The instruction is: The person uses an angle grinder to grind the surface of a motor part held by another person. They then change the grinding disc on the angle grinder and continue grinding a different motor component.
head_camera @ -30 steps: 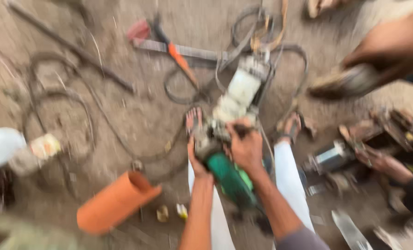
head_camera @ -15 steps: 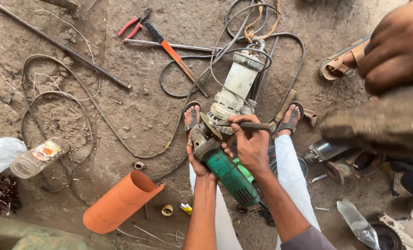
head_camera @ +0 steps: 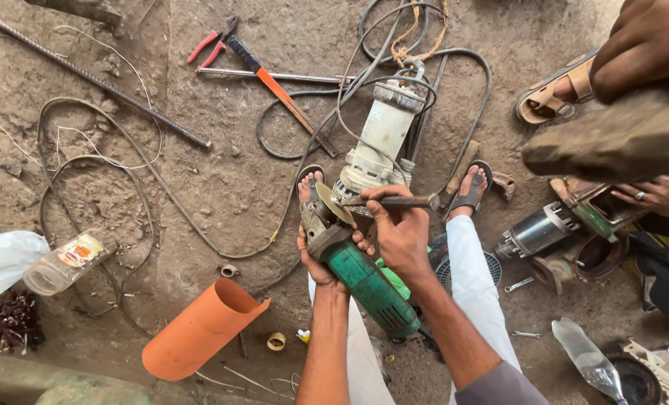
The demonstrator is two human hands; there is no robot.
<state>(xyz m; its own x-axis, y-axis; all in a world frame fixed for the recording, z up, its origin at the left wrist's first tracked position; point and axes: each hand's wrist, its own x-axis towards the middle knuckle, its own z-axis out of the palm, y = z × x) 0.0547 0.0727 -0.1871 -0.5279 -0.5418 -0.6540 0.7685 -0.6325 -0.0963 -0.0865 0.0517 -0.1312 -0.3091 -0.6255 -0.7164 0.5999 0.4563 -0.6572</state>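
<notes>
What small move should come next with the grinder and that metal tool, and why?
Probably turn the metal tool a little to work the disc. The right hand holds it with its tip at the disc, while the left hand steadies the green grinder.

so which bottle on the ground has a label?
The clear bottle at left, lying beside the white bag. The other bottle, lower right, looks bare.

Orange pipe piece (head_camera: 199,330) lying on dirt floor (head_camera: 222,172), plastic bottle (head_camera: 64,262) beside white bag (head_camera: 4,259), red-handled pliers (head_camera: 211,45) near orange-handled tool (head_camera: 274,86), long steel rebar (head_camera: 94,79), loose black cables (head_camera: 94,172), bare motor housing (head_camera: 533,232) near small spanner (head_camera: 518,284).
</notes>
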